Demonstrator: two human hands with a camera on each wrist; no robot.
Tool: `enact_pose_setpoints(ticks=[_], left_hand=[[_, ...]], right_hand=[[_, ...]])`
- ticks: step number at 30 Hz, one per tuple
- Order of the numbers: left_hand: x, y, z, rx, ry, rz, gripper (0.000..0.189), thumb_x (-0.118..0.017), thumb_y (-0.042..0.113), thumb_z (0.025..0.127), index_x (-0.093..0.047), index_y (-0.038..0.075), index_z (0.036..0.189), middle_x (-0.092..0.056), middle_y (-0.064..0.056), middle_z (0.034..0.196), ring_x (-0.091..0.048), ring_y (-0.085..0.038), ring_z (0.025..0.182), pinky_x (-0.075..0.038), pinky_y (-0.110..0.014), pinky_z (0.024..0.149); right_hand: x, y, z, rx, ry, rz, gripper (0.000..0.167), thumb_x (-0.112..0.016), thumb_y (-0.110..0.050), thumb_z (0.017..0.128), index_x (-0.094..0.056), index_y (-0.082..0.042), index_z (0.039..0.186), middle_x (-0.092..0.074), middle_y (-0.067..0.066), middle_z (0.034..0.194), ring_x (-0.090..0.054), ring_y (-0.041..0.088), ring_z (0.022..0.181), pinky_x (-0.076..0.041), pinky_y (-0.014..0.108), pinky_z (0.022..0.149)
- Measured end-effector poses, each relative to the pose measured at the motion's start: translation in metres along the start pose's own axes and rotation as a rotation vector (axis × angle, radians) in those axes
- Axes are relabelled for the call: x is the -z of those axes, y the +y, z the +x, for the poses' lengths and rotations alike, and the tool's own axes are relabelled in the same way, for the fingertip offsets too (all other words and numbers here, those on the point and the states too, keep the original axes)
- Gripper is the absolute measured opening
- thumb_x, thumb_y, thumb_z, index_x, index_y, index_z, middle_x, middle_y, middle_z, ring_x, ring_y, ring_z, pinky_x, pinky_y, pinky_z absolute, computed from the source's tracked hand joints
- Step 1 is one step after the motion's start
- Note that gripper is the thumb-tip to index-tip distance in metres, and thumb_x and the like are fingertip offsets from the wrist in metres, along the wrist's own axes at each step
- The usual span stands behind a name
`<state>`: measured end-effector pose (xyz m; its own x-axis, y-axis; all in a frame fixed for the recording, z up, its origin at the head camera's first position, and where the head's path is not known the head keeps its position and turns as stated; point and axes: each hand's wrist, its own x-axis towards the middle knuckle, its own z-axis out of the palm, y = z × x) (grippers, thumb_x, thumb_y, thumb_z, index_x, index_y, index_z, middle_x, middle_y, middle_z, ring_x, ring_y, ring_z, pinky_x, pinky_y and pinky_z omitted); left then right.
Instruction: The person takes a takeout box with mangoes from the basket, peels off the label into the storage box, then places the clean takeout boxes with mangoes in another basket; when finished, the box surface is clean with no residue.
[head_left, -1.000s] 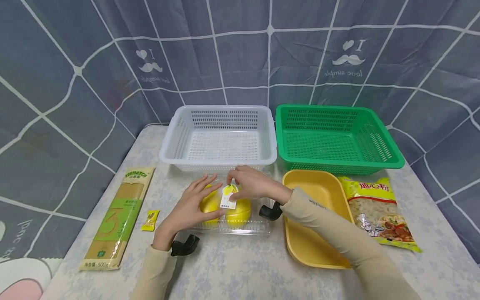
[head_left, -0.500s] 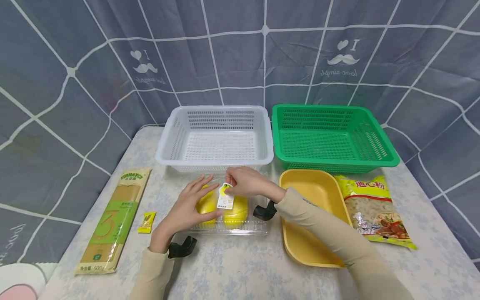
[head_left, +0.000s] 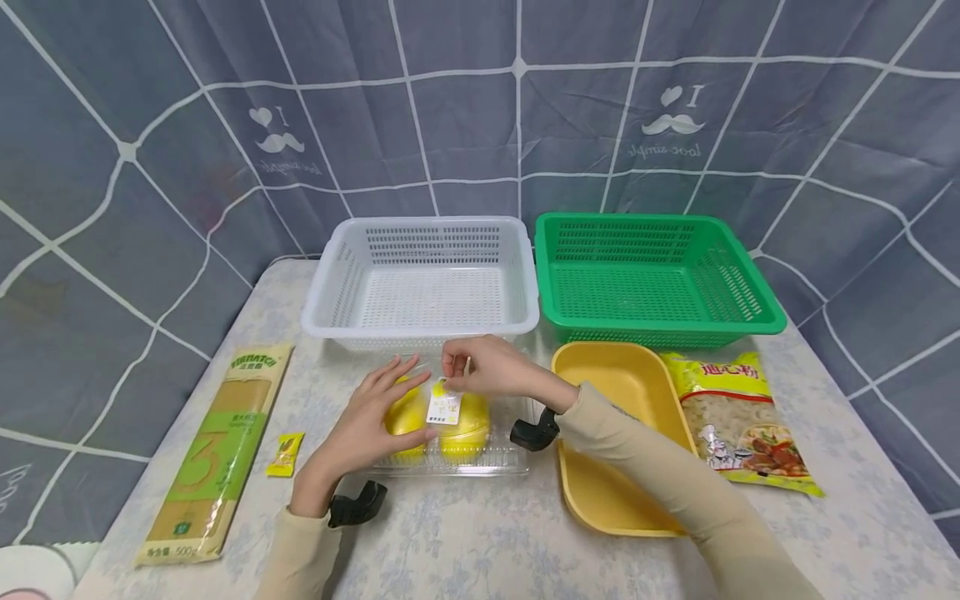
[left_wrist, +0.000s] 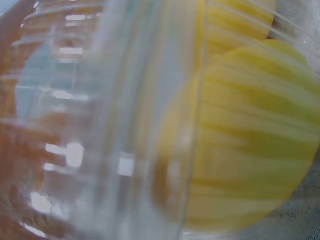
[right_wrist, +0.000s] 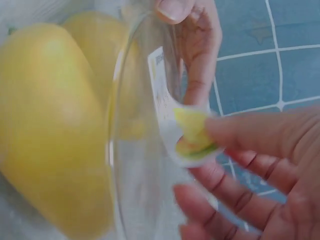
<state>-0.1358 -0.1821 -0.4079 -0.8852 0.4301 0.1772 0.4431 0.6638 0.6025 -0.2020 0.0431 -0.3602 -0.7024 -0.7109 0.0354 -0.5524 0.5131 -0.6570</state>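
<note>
1. Far left, I have a long green-and-tan pasta pack (head_left: 217, 454) lying flat, and beside it a small yellow plastic sachet (head_left: 285, 455). The sachet sits near the left wrist; a careless sideways swing could sweep it along.
2. The left hand (head_left: 365, 421) lies over the left part of a clear plastic lidded box (head_left: 480, 461), fingers spread apart. I judge that pressing too hard could dent the thin lid, while too light a touch would let the box skid with the pull.
3. That box rests on the pale floral tablecloth (head_left: 450, 542), in front of the white perforated plastic basket (head_left: 420, 331), with plump yellow fruit (head_left: 407, 415) inside. A sharp tug might tip it or pop the lid.
4. On the lid is a white paper label (head_left: 445, 406) with a printed fruit; one end curls away, the other seems stuck. Pulling fast or crookedly could tear it.
5. The right hand (head_left: 491, 367) pinches the lifted end by its thumb; I can't see exactly which finger backs it. A shallow pinch could slip.
6. The right sleeve (head_left: 652, 467) crosses above the yellow rectangular tray (head_left: 600, 500); a sudden release could jolt the arm into it.
</note>
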Motion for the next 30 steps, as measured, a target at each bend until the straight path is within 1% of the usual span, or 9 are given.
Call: enact_pose_setpoints(ticks=[3,6,9,11,15,18,23,26,30], left_hand=[[0.0,-0.001,-0.001,0.003,0.002,-0.001,0.077,-0.074,0.049,0.077,-0.048,0.016,0.141,-0.028,0.0,0.153,-0.014,-0.028,0.141,-0.02,-0.063,0.103],[-0.001,-0.002,-0.001,0.004,0.006,-0.003,0.077,-0.074,0.049,0.077,-0.048,0.016,0.141,-0.029,0.0,0.153,-0.014,-0.029,0.141,-0.02,-0.064,0.102],[-0.001,-0.003,0.0,0.0,0.009,-0.003,0.077,-0.075,0.048,0.077,-0.048,0.016,0.141,-0.029,0.0,0.153,-0.014,-0.029,0.141,-0.02,-0.062,0.103],[-0.001,-0.003,0.0,-0.004,0.01,-0.001,0.077,-0.075,0.047,0.076,-0.048,0.016,0.141,-0.029,0.0,0.153,-0.015,-0.028,0.141,-0.019,-0.061,0.104],[-0.001,-0.003,0.0,-0.005,0.01,0.004,0.077,-0.076,0.047,0.076,-0.048,0.016,0.141,-0.028,0.001,0.153,-0.015,-0.028,0.141,-0.019,-0.061,0.104],[-0.002,-0.003,0.0,-0.007,0.009,0.009,0.077,-0.075,0.048,0.076,-0.048,0.016,0.141,-0.028,0.0,0.153,-0.015,-0.028,0.141,-0.02,-0.062,0.104],[-0.003,-0.003,-0.001,-0.01,0.011,0.01,0.077,-0.075,0.047,0.077,-0.048,0.016,0.141,-0.029,-0.001,0.153,-0.016,-0.03,0.14,-0.02,-0.063,0.103],[-0.002,-0.003,-0.001,-0.009,0.009,0.005,0.077,-0.075,0.047,0.077,-0.047,0.015,0.141,-0.028,-0.001,0.153,-0.015,-0.031,0.14,-0.02,-0.063,0.103],[-0.001,-0.003,-0.001,-0.01,0.007,0.003,0.077,-0.075,0.047,0.077,-0.047,0.015,0.142,-0.028,-0.001,0.153,-0.015,-0.031,0.14,-0.02,-0.063,0.103]], right_hand=[[0.004,0.001,-0.007,0.041,-0.002,0.176,0.011,-0.07,-0.01,0.084,-0.06,-0.013,0.082,-0.061,-0.005,0.075,-0.057,0.013,0.068,-0.045,0.025,0.063],[0.011,0.002,-0.017,0.029,0.014,0.353,0.01,-0.07,-0.007,0.085,-0.06,-0.008,0.083,-0.062,0.0,0.074,-0.059,0.022,0.069,-0.047,0.027,0.062],[0.022,0.006,-0.03,-0.004,0.056,0.453,0.011,-0.071,-0.007,0.084,-0.061,-0.007,0.082,-0.063,0.007,0.073,-0.059,0.028,0.067,-0.048,0.03,0.061],[0.031,0.011,-0.042,-0.024,0.082,0.487,0.012,-0.072,-0.008,0.084,-0.061,-0.006,0.082,-0.063,0.012,0.074,-0.058,0.029,0.065,-0.05,0.034,0.061],[0.051,0.028,-0.069,-0.08,0.119,0.495,0.013,-0.073,-0.009,0.084,-0.061,-0.004,0.083,-0.063,0.017,0.076,-0.057,0.03,0.066,-0.05,0.04,0.063],[0.064,0.047,-0.09,-0.129,0.109,0.456,0.013,-0.072,-0.01,0.085,-0.061,-0.003,0.084,-0.063,0.015,0.077,-0.058,0.029,0.067,-0.05,0.038,0.063],[0.081,0.079,-0.12,-0.162,0.011,0.351,0.013,-0.07,-0.012,0.087,-0.061,-0.003,0.084,-0.063,0.012,0.074,-0.057,0.03,0.065,-0.048,0.038,0.061],[0.086,0.093,-0.132,-0.196,-0.059,0.313,0.013,-0.07,-0.013,0.087,-0.061,-0.004,0.083,-0.063,0.014,0.072,-0.054,0.029,0.062,-0.046,0.038,0.059],[0.083,0.108,-0.141,-0.228,-0.13,0.293,0.013,-0.07,-0.01,0.086,-0.061,-0.003,0.08,-0.059,0.019,0.067,-0.05,0.019,0.056,-0.042,0.029,0.054]])
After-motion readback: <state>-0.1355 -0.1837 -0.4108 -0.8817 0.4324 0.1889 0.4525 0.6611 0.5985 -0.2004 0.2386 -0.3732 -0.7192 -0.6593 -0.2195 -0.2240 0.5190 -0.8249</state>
